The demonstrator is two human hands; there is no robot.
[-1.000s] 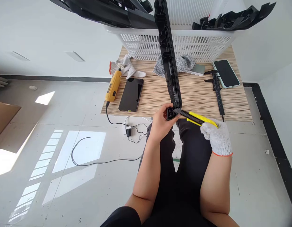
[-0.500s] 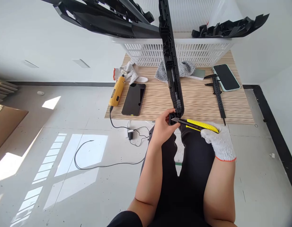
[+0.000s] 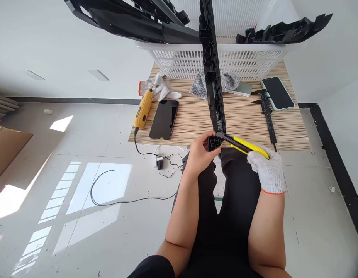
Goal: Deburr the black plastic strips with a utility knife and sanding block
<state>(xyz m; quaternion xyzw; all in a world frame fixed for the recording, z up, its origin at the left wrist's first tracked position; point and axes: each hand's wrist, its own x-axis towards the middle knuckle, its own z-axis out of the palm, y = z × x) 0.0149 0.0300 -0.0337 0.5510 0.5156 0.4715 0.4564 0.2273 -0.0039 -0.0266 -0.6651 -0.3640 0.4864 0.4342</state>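
A long black plastic trim piece (image 3: 212, 73) runs from the top of the view down to the table's front edge, crossing over the basket rim. My bare left hand (image 3: 202, 152) grips its near end, fingers and thumb wrapped round it. In a white knit glove, my right hand (image 3: 265, 164) is closed round a utility knife (image 3: 248, 146) with a yellow and black handle. The knife's dark blade is out, pointing left, and its tip lies at the trim piece's near end, close to my left fingers. Whether the blade touches the plastic I cannot tell.
A white plastic basket (image 3: 242, 60) holds more black parts (image 3: 285, 34) at the back. On the table (image 3: 190, 119) lie a yellow rotary tool (image 3: 143, 110), a black phone (image 3: 164, 119), black calipers (image 3: 268, 117), a second phone (image 3: 278, 94), a grey cloth (image 3: 199, 88) and a glove (image 3: 160, 87).
The knife tip has shifted slightly up and to the right along the trim piece's near end. My right hand has moved up a little; my left keeps its grip.
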